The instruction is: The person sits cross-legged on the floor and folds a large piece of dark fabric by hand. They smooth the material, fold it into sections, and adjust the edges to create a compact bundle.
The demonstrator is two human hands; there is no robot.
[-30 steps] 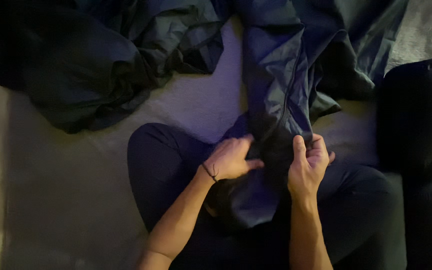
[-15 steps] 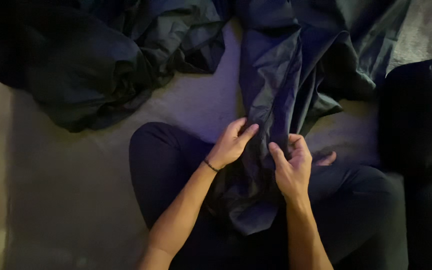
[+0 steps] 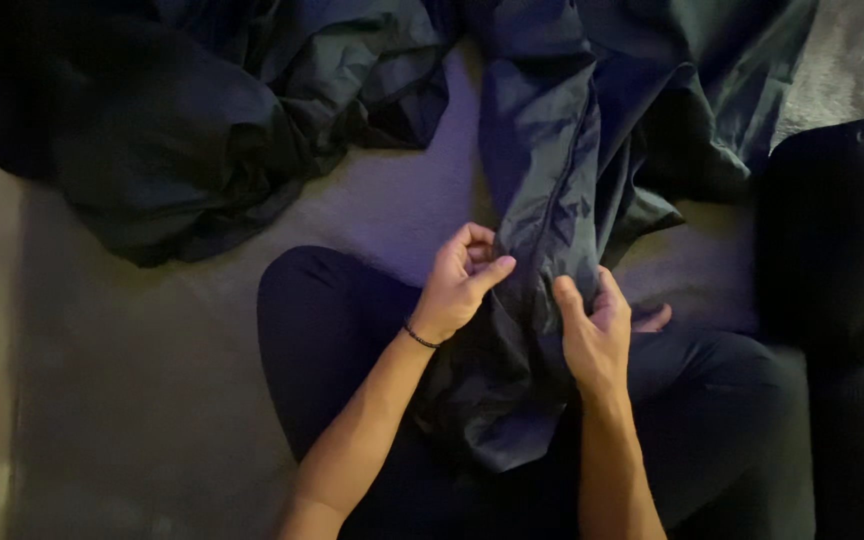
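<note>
A long fold of dark navy nylon fabric [image 3: 542,170] runs from the top of the head view down into my lap. My left hand [image 3: 460,282] pinches its left edge between thumb and curled fingers; a thin dark bracelet circles that wrist. My right hand [image 3: 592,325] grips the fabric's right side a little lower, fingers wrapped over the fold. The gathered lower end of the fabric [image 3: 497,420] lies bunched between my forearms on my dark trousers [image 3: 332,330].
More of the dark fabric lies crumpled in a big heap [image 3: 182,140] at the upper left and spreads to the upper right [image 3: 712,100]. A black rolled cushion-like bag [image 3: 837,230] lies at the right. I sit cross-legged on a grey carpet [image 3: 132,380].
Both hands have shifted up along the fold. The left hand moved from the bunched fabric in my lap to pinch the edge higher; the right hand re-gripped the right side.
</note>
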